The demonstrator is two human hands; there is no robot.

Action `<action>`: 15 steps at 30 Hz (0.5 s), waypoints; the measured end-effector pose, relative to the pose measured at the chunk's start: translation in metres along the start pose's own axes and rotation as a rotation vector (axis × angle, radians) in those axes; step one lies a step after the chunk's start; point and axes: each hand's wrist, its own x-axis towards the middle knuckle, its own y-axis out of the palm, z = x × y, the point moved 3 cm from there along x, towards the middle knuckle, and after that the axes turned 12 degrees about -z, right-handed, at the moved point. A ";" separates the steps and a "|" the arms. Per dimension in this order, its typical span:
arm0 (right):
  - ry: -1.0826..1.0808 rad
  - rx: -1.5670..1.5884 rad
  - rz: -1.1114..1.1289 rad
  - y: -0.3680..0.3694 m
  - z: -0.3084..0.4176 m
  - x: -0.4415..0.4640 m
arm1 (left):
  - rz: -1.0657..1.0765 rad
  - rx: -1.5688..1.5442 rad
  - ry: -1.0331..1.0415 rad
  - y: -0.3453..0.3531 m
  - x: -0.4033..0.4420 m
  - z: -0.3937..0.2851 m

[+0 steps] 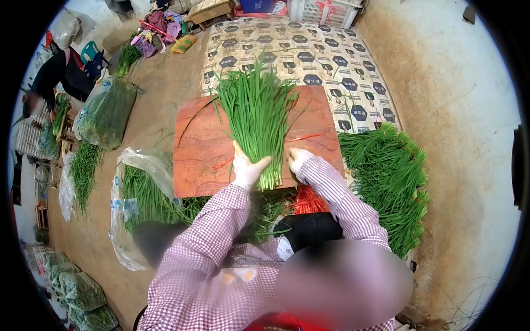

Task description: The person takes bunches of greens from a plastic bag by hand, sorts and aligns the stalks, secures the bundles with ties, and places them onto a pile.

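Observation:
A thick bunch of long green leafy stalks (256,118) lies on a reddish-brown board (193,143), its pale cut ends toward me. My left hand (247,167), in a whitish glove, is wrapped round the lower part of the bunch from the left. To the right of the stalk ends, my right hand (298,160) is closed over the board, apart from the bunch. Red ties (305,137) extend across the board on both sides of the bunch. Whether my right fingers pinch a tie is too small to make out.
Piled green bundles (386,171) lie at the right. Red strips (309,201) hang below the board. An open plastic bag of greens (141,193) stands left. Farther left, a person (61,77) bends near a wrapped bale (107,110). Patterned sheeting (309,55) lies beyond the board.

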 end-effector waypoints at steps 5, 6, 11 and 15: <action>0.236 0.185 -0.014 -0.011 0.056 0.010 | 0.081 -0.365 -0.127 0.006 0.007 0.019; 0.247 0.183 0.005 -0.016 0.061 0.012 | 0.063 -0.290 -0.100 0.002 0.005 0.016; 0.104 0.149 0.038 -0.053 0.047 -0.004 | -0.034 0.120 -0.048 -0.004 -0.002 -0.007; 0.092 -0.090 -0.233 -0.039 -0.018 0.029 | -0.039 0.155 -0.051 -0.006 -0.005 -0.010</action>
